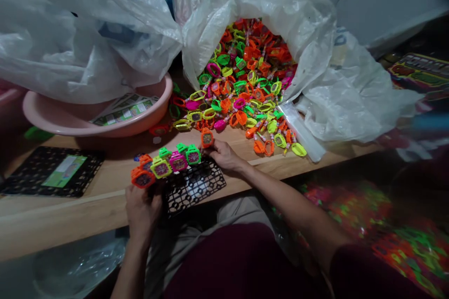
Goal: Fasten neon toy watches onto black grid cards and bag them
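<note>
At eight o'clock our left hand [143,208] curls upright below a row of toy watches [178,162]; its fingertips are hidden, so we cannot tell its grip. The watches stand two deep: orange, yellow, magenta, green. Just past their two-o'clock end, our right hand [224,155], forearm reaching toward ten, pinches an orange watch [206,137] with a patterned face.

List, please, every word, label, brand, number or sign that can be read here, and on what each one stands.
No text reads clearly.
White bag at right: blue print, too blurred.
Package at far right: large lettering, too blurred.
Card on the black grid at left: too small.
Cards in the pink basin: too small.
Bag at left: blue patches, too blurred to call print.
Toy watches in the row: dials too small.
</note>
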A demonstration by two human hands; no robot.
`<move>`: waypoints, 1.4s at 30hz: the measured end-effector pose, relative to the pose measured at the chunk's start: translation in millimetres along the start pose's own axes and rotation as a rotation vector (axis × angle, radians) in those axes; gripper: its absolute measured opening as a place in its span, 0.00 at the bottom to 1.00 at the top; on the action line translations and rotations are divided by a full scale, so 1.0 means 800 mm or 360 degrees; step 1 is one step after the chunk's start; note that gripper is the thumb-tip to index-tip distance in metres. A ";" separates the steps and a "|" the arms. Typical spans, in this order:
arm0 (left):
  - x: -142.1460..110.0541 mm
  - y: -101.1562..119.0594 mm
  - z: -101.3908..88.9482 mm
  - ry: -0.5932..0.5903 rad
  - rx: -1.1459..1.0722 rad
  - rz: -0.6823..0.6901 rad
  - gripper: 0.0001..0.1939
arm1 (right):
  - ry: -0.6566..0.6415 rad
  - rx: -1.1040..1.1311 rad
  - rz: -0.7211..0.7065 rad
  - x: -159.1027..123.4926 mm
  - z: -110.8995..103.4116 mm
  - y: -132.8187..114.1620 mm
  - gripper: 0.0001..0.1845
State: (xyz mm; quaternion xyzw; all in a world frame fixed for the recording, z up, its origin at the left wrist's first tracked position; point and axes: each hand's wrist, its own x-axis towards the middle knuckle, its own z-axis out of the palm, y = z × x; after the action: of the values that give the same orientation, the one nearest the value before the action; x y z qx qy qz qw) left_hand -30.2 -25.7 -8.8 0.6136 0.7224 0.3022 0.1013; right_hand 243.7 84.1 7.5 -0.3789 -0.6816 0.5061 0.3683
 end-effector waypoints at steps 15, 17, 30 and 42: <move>-0.001 0.001 0.002 -0.0003 -0.0054 0.0072 0.18 | -0.0146 -0.0649 -0.0278 0.004 0.006 0.013 0.25; 0.004 -0.001 0.001 -0.0033 -0.0047 0.0105 0.18 | -0.0251 -0.0651 -0.0345 0.009 0.004 0.007 0.24; 0.014 -0.014 -0.016 -0.0035 0.0054 -0.0162 0.21 | 0.0190 -0.1822 0.0118 0.071 -0.127 -0.037 0.14; 0.015 -0.005 -0.015 -0.0011 0.0025 -0.0120 0.21 | 0.0050 -0.0012 0.0040 0.002 -0.020 -0.012 0.09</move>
State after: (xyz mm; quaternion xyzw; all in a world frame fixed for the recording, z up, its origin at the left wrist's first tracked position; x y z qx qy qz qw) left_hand -42.4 -18.3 1.1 0.5878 0.7470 0.2905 0.1103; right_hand 256.0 90.6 20.5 -0.3968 -0.6728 0.5021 0.3712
